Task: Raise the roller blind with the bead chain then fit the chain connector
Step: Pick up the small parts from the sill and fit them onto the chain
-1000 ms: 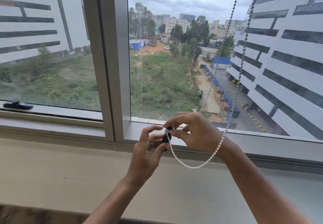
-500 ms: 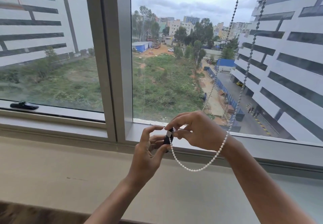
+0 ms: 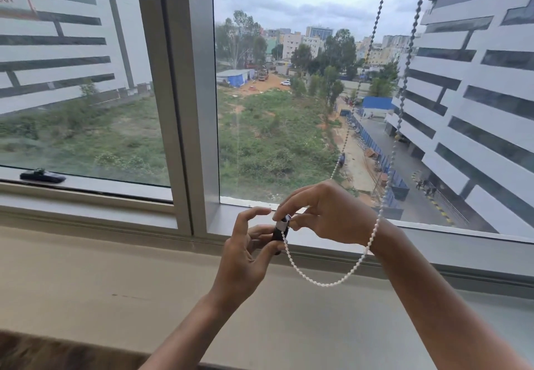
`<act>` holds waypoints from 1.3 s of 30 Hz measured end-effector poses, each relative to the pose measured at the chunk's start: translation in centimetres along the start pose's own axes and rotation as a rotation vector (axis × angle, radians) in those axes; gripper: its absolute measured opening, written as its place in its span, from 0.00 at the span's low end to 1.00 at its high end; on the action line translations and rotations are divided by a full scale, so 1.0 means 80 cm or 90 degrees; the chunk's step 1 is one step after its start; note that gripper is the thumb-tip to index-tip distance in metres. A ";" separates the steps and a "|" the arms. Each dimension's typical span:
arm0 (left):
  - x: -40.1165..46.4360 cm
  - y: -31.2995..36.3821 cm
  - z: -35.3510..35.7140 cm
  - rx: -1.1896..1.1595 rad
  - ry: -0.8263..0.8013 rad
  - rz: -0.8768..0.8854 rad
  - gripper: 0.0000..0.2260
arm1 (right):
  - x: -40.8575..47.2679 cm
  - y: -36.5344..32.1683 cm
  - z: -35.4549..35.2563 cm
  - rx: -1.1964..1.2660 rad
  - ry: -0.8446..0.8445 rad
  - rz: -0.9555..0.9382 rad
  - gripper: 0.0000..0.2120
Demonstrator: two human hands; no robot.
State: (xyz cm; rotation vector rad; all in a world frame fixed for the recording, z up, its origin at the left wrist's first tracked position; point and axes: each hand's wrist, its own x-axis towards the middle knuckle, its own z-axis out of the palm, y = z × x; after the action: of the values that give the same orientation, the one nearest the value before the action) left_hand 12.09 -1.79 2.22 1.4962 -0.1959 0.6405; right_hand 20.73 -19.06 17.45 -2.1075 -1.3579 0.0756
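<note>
— What do you have in front of you?

— I see both hands raised over the window sill (image 3: pixel 86 268), close to the lower frame of the right pane. The left hand (image 3: pixel 245 257) comes up from below, palm turned toward me, thumb and curled fingers (image 3: pixel 261 232) closed on the lower, black end of the chain connector (image 3: pixel 281 231). Its index finger is lifted clear, pointing up and right.

— And the other one?

— The right hand (image 3: pixel 332 213) reaches in from the right, wrist bent, knuckles up. Its thumb and index finger pinch the upper, pale end of the same connector, so the two hands meet on it, fingertips nearly touching.

— Where is the chain?

— The bead chain (image 3: pixel 326 283) leaves the connector, sags in a white loop below the right hand, crosses the right wrist and climbs to the top edge of the view. A second strand runs up beside it, passing behind the right hand. I cannot tell whether a bead sits inside the connector; the fingers hide the joint.

— Anything else on that sill?

— Nothing near the hands. A black window handle (image 3: pixel 42 176) lies flat on the left pane's lower frame, well apart.
</note>
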 end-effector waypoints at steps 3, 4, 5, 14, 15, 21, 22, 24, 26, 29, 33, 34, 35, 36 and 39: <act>0.000 0.000 0.001 -0.003 0.003 -0.003 0.26 | 0.001 0.001 -0.002 0.008 -0.006 0.001 0.17; 0.000 0.000 0.001 -0.002 0.004 -0.004 0.26 | 0.001 0.001 -0.001 0.003 -0.006 -0.001 0.17; 0.000 0.000 0.001 0.000 0.005 -0.003 0.26 | 0.001 0.001 0.000 -0.001 -0.005 -0.006 0.17; 0.002 0.002 0.002 0.001 0.007 0.006 0.26 | -0.007 0.001 0.011 0.028 0.049 -0.035 0.11; 0.002 0.004 0.003 -0.004 0.010 0.007 0.25 | -0.008 0.000 0.014 0.036 0.059 -0.039 0.11; 0.002 0.019 0.009 -0.027 0.023 0.006 0.24 | -0.016 -0.003 0.039 0.015 0.148 -0.036 0.17; 0.002 0.019 0.010 -0.026 0.024 0.002 0.23 | -0.016 -0.003 0.042 0.005 0.152 -0.040 0.16; 0.002 0.018 0.010 -0.017 0.031 0.000 0.23 | -0.019 -0.003 0.045 -0.008 0.148 -0.041 0.16; 0.002 0.018 0.009 -0.012 0.035 0.000 0.24 | -0.021 -0.003 0.043 -0.015 0.142 -0.039 0.17; 0.000 0.020 0.010 -0.015 0.036 -0.001 0.24 | -0.022 -0.004 0.040 -0.018 0.140 -0.043 0.17; -0.001 0.023 0.012 -0.034 0.032 -0.007 0.23 | -0.023 -0.006 0.034 -0.027 0.150 -0.074 0.12; -0.001 0.024 0.012 -0.040 0.032 -0.009 0.23 | -0.022 -0.006 0.032 -0.037 0.154 -0.084 0.11; -0.002 0.026 0.012 -0.045 0.031 -0.011 0.23 | -0.021 -0.006 0.030 -0.043 0.156 -0.094 0.11; -0.002 0.027 0.011 -0.047 0.028 -0.010 0.23 | -0.020 -0.006 0.029 -0.047 0.156 -0.105 0.11; -0.004 0.029 0.012 -0.047 0.020 -0.007 0.25 | -0.020 -0.006 0.024 -0.052 0.156 -0.131 0.11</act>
State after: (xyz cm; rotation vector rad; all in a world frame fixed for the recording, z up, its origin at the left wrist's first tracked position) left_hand 10.89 -2.92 4.14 1.4147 -0.1847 0.6418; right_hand 18.90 -19.36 15.71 -1.9551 -1.4384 -0.3172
